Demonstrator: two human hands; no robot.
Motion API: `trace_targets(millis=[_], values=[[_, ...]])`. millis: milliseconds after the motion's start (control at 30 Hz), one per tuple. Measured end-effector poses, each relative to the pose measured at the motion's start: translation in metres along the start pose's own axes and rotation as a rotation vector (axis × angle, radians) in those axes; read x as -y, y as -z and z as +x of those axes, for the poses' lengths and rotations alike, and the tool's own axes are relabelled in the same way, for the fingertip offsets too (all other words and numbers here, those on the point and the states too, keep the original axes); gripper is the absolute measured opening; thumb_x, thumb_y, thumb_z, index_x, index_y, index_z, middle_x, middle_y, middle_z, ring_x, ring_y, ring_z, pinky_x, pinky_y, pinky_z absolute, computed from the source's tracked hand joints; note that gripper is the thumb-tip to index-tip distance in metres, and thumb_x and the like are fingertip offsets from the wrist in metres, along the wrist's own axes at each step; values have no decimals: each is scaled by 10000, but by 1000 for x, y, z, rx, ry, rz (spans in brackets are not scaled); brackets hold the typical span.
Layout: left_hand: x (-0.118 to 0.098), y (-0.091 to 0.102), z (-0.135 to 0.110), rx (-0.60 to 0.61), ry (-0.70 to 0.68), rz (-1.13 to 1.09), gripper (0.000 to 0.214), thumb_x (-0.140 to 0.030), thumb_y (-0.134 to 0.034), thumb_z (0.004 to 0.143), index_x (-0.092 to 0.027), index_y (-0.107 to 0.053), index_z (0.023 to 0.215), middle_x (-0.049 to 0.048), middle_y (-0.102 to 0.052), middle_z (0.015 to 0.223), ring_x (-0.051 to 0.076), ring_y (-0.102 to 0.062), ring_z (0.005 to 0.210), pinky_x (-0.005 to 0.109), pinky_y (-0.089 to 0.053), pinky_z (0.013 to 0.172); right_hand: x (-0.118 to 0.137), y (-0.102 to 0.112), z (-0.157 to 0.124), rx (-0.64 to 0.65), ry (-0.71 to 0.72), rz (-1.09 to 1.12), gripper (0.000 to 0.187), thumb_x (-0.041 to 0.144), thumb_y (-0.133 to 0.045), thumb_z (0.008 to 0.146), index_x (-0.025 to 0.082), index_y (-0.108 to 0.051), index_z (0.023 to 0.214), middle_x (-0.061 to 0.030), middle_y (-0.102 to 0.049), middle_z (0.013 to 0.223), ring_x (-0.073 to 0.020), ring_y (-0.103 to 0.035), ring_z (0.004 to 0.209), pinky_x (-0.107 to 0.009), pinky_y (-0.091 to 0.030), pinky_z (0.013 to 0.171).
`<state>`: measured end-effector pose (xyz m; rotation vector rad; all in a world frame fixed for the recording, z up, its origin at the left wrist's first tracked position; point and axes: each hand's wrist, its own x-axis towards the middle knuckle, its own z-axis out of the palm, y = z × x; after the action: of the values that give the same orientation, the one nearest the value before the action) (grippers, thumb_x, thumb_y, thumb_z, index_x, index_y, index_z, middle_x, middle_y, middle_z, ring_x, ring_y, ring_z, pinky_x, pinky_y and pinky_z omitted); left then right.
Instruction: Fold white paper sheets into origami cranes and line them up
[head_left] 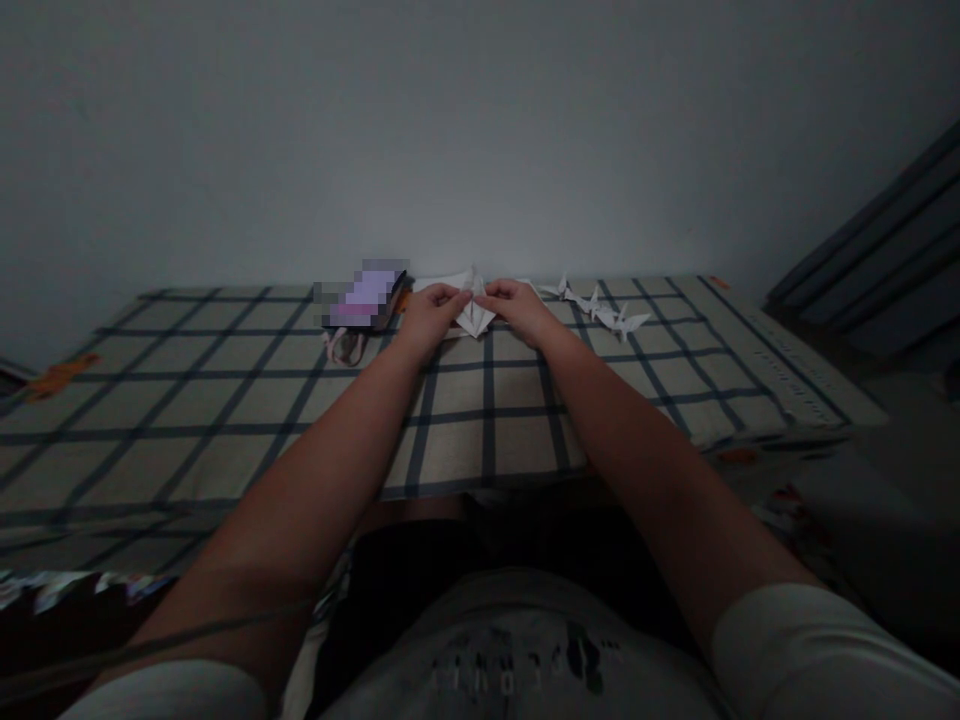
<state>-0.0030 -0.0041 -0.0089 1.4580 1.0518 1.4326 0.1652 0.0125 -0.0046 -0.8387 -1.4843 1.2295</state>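
Between my two hands is a piece of folded white paper point(475, 318), creased down its middle and coming to a point towards me. My left hand point(435, 312) pinches its left side, thumb and fingers pressed together. On the right side, my right hand point(517, 305) grips it the same way. The two thumbs nearly meet over the centre crease. Behind and under the hands lie white sheets of paper point(431, 284), partly hidden. Several folded white paper cranes point(596, 305) sit in a row to the right of my right hand.
Left of my left hand, a phone point(367, 297) with a blurred lit screen leans at a tilt, a looped strap point(345, 346) in front of it. A checked cloth point(300, 400) covers the table. A plain wall point(480, 130) rises behind; dark grey folds of fabric point(885, 230) hang at right.
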Motion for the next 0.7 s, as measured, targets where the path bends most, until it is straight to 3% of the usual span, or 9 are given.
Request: trace_targets(millis=[233, 500, 700], values=[[0, 0, 0, 14, -14, 12, 367, -478, -794, 674, -150, -648, 749, 25, -657, 695, 144, -602, 620, 275, -510, 590, -5, 2, 3, 21, -13, 11, 174, 289, -734, 776, 176, -602, 791, 23, -615, 709, -103, -565, 646, -226, -470, 611], [5, 1, 3, 62, 29, -103, 417, -515, -768, 710, -135, -730, 879, 45, -698, 812, 161, -642, 708, 308, -564, 661, -1, -1, 1, 40, -13, 8, 135, 249, -707, 793, 180, -613, 862, -2, -650, 811, -127, -603, 726, -274, -516, 713], [4, 1, 2, 145, 78, -186, 391, -475, -783, 709, -137, -750, 905, 58, -731, 891, 172, -677, 812, 334, -588, 780, 0, 1, 2, -10, 64, -112, 184, 263, -717, 739, 183, -572, 819, 35, -593, 758, -116, -544, 716, -245, -439, 674]])
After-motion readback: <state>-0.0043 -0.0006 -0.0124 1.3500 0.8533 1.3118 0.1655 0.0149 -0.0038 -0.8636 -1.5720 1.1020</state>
